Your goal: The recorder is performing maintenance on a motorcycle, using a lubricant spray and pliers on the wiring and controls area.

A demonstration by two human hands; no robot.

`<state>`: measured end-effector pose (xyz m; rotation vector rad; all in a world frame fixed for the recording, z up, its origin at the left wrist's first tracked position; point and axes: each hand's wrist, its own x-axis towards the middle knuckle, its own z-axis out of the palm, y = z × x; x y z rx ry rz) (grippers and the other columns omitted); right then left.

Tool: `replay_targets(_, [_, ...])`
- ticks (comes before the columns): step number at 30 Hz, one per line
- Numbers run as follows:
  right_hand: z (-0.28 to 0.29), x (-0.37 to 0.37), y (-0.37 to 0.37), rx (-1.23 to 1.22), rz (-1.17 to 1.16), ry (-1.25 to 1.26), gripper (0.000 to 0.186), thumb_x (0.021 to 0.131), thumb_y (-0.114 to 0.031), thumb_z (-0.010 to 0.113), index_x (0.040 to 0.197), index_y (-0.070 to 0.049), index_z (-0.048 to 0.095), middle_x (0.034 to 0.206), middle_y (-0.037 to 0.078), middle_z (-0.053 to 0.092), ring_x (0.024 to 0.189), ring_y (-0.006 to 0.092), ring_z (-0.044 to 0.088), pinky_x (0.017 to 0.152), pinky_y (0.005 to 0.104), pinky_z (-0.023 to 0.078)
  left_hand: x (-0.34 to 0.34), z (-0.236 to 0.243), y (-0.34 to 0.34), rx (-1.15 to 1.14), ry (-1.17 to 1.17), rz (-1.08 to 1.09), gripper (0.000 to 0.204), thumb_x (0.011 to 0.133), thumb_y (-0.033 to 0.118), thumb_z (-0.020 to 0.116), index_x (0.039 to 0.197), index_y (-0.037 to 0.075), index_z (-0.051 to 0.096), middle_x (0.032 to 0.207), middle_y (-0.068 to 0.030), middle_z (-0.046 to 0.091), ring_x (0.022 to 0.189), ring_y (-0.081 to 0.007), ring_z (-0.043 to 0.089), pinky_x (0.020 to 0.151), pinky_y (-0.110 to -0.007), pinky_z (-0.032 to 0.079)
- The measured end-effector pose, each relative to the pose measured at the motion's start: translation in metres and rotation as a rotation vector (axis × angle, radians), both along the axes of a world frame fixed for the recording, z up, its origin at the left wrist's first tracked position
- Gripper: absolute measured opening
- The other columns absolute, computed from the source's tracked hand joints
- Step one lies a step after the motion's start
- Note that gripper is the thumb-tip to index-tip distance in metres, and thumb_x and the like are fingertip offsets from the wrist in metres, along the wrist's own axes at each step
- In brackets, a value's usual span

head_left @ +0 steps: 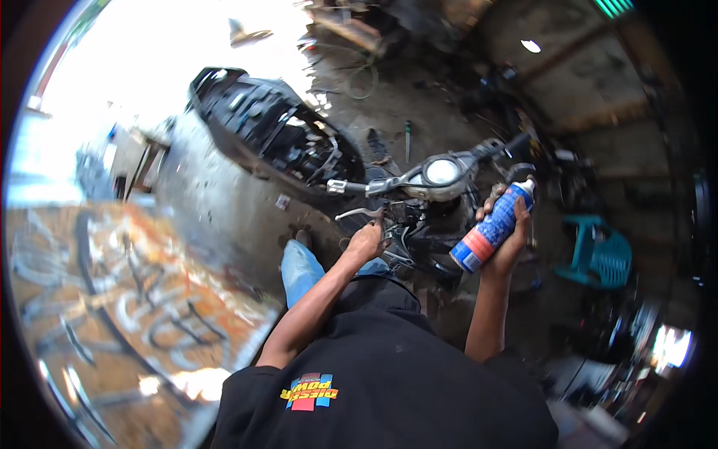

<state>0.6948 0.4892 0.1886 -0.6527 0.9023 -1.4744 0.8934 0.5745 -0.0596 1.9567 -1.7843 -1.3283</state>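
A blue spray can with a red band is held upright, tilted, in my right hand, its pale nozzle at the top. My left hand is closed at the silver brake lever, on or beside its pivot; the exact thing gripped is hard to make out. The scooter's handlebar with a round white gauge lies just beyond both hands, its bodywork partly off, with exposed black parts and cables. The long, stripped black scooter body extends up and to the left of the handlebar.
A teal plastic chair stands at the right. A painted wooden board fills the lower left. A green-handled tool and a coiled hose lie on the concrete floor. Dark clutter lines the right side.
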Motion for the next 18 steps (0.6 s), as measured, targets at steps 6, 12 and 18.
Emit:
replay_targets(6, [0.012, 0.039, 0.121, -0.024, -0.485, 0.359, 0.060, 0.101, -0.025, 0.059, 0.152, -0.011, 0.031, 0.105, 0.012, 0.059, 0.072, 0.0195, 0.062, 0.065, 0.0350, 0.056, 0.005, -0.083, -0.006, -0.203, 0.184, -0.116, 0.034, 0.101, 0.032, 0.055, 0.114, 0.002, 0.066, 0.101, -0.0284, 0.071, 0.098, -0.0460, 0.069, 0.086, -0.055, 0.054])
replay_targets(12, [-0.029, 0.076, 0.235, 0.208, -0.835, 0.744, 0.060, 0.099, -0.021, 0.065, 0.149, -0.011, 0.035, 0.106, 0.013, 0.059, 0.073, 0.0191, 0.064, 0.067, 0.0330, 0.055, 0.010, -0.082, -0.027, 0.433, 0.893, -0.133, 0.035, 0.105, 0.032, 0.051, 0.108, 0.000, 0.064, 0.094, -0.0138, 0.071, 0.088, -0.0270, 0.072, 0.078, -0.042, 0.058])
replay_targets(18, [-0.086, 0.101, 0.248, 0.337, -0.612, 1.020, 0.059, 0.095, -0.020, 0.072, 0.146, -0.006, 0.045, 0.141, 0.018, 0.051, 0.125, 0.0315, 0.056, 0.107, 0.0421, 0.045, 0.004, -0.008, -0.031, 0.881, 1.051, 0.234, 0.036, 0.108, 0.031, 0.048, 0.118, -0.001, 0.058, 0.101, -0.0128, 0.066, 0.089, -0.0278, 0.068, 0.082, -0.045, 0.058])
